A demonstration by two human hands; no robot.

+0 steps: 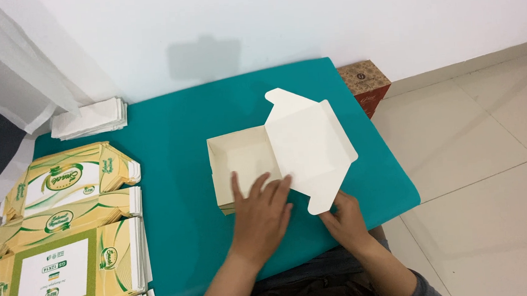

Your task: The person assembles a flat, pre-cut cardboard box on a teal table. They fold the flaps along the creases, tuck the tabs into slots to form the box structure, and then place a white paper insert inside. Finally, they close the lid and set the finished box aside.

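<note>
Hands on box, lid perhaps rightward

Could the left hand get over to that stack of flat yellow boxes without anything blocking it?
Probably yes. The left hand rests on the open white box, and only bare teal table lies between it and the stack of flat yellow boxes.
</note>
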